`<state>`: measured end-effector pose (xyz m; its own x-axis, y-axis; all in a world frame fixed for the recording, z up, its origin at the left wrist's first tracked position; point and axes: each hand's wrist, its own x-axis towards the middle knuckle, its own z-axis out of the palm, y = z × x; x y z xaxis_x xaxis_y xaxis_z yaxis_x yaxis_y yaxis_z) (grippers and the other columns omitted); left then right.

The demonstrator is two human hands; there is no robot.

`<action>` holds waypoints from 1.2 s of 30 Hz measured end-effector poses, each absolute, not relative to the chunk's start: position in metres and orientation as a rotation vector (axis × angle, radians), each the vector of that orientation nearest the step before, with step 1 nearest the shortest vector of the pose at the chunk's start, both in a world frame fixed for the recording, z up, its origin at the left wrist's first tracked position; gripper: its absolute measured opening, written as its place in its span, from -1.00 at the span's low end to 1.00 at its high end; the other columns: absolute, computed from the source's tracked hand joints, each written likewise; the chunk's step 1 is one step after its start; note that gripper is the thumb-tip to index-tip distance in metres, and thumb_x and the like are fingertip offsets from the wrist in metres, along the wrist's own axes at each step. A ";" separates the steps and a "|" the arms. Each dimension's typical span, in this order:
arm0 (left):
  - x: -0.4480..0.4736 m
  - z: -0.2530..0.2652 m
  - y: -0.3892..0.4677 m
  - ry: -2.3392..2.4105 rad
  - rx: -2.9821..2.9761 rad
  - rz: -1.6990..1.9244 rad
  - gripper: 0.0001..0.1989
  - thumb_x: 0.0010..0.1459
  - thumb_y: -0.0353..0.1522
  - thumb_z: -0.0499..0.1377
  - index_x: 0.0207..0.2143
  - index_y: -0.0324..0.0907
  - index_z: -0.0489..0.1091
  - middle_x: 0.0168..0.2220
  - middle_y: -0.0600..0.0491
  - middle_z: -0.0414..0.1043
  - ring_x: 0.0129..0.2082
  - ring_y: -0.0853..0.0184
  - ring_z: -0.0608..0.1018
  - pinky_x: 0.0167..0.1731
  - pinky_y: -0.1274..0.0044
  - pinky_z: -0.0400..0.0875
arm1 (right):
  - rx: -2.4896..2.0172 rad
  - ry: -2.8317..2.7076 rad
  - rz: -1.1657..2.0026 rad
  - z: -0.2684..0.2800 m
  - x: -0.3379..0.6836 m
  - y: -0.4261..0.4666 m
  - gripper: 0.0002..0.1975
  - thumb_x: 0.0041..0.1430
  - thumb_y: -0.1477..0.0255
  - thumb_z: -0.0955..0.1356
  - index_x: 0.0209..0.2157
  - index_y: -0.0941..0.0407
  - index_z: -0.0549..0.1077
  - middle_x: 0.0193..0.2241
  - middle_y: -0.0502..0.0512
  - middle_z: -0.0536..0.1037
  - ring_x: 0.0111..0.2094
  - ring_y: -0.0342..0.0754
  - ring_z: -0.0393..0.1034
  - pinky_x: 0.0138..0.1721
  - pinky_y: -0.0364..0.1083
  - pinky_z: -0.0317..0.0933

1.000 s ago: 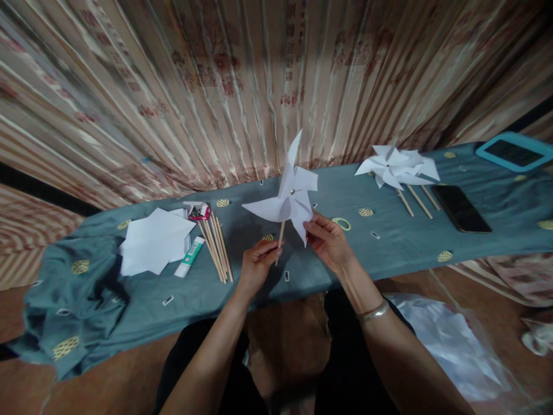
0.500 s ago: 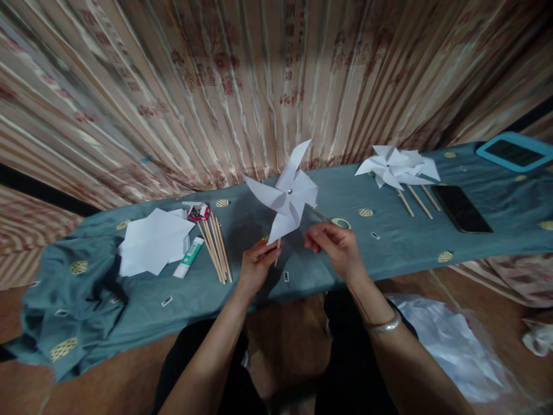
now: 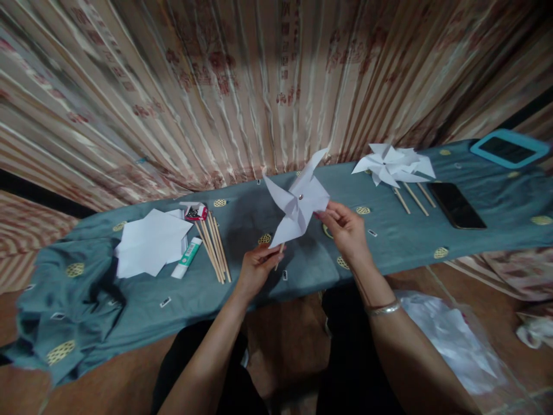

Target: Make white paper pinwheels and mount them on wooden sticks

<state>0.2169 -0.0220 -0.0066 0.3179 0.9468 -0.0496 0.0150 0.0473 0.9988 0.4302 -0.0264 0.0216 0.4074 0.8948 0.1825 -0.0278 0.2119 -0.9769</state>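
Note:
A white paper pinwheel (image 3: 298, 202) with a round metal pin at its centre is held up over the middle of the cloth. My left hand (image 3: 258, 270) is closed round its wooden stick, which shows just below the lowest blade. At the pinwheel's right side, my right hand (image 3: 345, 230) pinches the edge of a blade between thumb and fingers. Several loose sticks (image 3: 216, 248) lie left of my left hand, beside a glue stick (image 3: 186, 257) and a small red and white box of pins (image 3: 196, 212).
Stacked white paper sheets (image 3: 151, 239) lie on the left of the cloth-covered table (image 3: 142, 311). Finished pinwheels (image 3: 391, 164), a phone (image 3: 458, 206) and a blue-framed device (image 3: 479, 141) are on the right. Below lies a clear plastic bag (image 3: 453, 340) of white paper. A curtain hangs behind.
My right hand has come up to the pinwheel and taken hold of a blade. The pinwheel's head has shifted slightly right and turned, while my left hand stays on the stick.

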 end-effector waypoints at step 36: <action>0.211 -0.011 -0.020 1.014 1.513 1.027 -0.82 0.07 -0.31 0.27 -0.25 -0.08 0.63 -0.32 0.01 0.54 -0.31 0.31 0.54 -0.24 0.48 0.41 | -1.247 -0.964 0.733 0.031 0.417 -0.054 -0.76 0.13 0.21 0.42 -0.24 0.04 0.59 -0.35 0.06 0.64 -0.35 -0.05 0.50 -0.26 -0.03 0.40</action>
<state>0.2110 -0.0205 -0.0114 0.2865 0.9516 0.1109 0.0991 -0.1445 0.9845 0.4169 -0.0543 0.0313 0.4339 0.8799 0.1937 0.0481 0.1921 -0.9802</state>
